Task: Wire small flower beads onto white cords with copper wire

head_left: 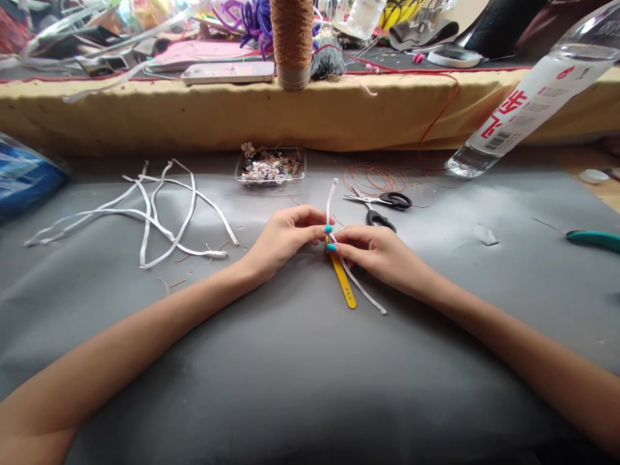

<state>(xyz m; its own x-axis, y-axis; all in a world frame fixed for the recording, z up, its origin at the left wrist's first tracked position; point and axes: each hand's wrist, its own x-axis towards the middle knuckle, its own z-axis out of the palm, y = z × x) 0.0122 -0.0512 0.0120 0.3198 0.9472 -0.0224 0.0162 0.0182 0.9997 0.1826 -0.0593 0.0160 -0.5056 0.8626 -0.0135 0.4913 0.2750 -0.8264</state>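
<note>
My left hand (290, 236) pinches a thin white cord (359, 285) between thumb and fingertips. Close beside it, my right hand (380, 250) is closed on the same cord, its thumb low against it. One end of the cord stands up above the fingers; the other slants down to the right. A flat yellow strip (345, 282) with small marks near its rounded end hangs down below the fingertips, its upper part hidden by them. Which hand bears the strip's weight I cannot tell. Black-handled scissors (380, 220) lie just behind my right hand.
Several white cords (167, 239) lie at left on the grey mat (290, 387). Behind the hands are a clear tray (236, 174) of small flower beads and coiled copper wire (371, 177). A tilted water bottle (527, 106) and a teal-handled tool (593, 239) are at right; a thread spool (293, 39) stands on the ledge.
</note>
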